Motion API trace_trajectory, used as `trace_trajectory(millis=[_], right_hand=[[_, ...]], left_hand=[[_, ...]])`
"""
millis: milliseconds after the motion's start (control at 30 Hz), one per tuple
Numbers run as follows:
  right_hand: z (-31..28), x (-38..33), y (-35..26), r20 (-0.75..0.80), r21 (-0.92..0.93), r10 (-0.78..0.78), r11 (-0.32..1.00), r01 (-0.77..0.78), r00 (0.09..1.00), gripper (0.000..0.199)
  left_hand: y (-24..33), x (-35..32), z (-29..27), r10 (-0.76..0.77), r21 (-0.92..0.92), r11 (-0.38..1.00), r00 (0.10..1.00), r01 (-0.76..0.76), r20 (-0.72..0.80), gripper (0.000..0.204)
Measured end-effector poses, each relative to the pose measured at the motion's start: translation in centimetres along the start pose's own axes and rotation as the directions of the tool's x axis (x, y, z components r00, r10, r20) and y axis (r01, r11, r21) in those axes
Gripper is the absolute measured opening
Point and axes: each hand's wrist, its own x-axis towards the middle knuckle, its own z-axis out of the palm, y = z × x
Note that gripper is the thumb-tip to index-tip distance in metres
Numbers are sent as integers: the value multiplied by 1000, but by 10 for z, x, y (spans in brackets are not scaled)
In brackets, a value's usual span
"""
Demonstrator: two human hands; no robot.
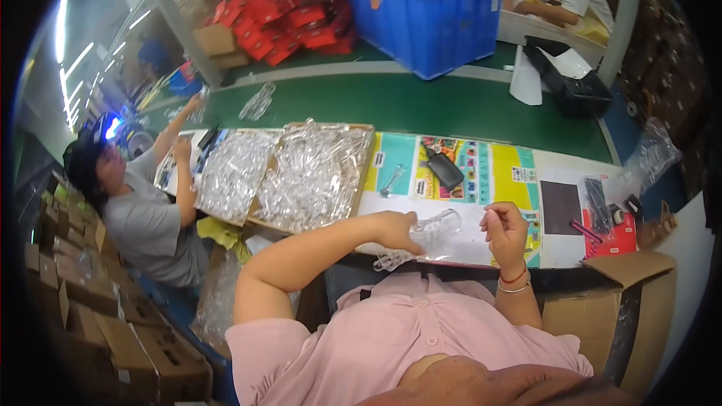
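Note:
My left hand (398, 231) reaches in from the left over the table's near edge, closed on a clear plastic part (440, 227) that shines under the light. A knobbly clear piece (392, 259) hangs just below the same hand; whether the two are joined I cannot tell. To the right, my right hand (505, 231) is raised with fingers loosely bent and apart, nothing visible in them. Left of my hands, cardboard trays (370, 152) hold heaps of clear plastic parts. A black bottle-shaped thing (444, 167) and a small clear piece (391, 180) lie on the printed sheets beyond.
Past the table runs a green conveyor belt (316, 101) with a clear bag on it. A blue crate (425, 19), red boxes (282, 11) and a black bin (571, 94) stand farther back. One co-worker (143, 203) sits at left. An opened carton (602, 308) is at my right.

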Motion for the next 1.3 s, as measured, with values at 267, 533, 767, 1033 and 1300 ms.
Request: trace_trajectory(millis=[267, 533, 767, 1033, 1300], right_hand=[[0, 0, -2, -50, 101, -33, 994, 38, 998, 8], [57, 6, -47, 392, 0, -241, 965, 262, 888, 36], [71, -1, -49, 474, -18, -315, 930, 367, 822, 48], [91, -12, -48, 473, -113, -490, 791, 602, 732, 72], [121, -24, 11, 629, 165, -111, 986, 7, 770, 80]], left_hand=[[-12, -40, -6, 53, -347, 931, 981, -117, -189, 78], [2, -80, 49, -36, -646, -197, 664, -737, -747, 89], [6, -100, 60, -78, -574, -175, 592, -800, -802, 89], [-5, -81, 87, -257, -360, 172, 311, -917, -915, 106], [-49, -91, 116, -250, -317, 695, 196, -645, -948, 99]])
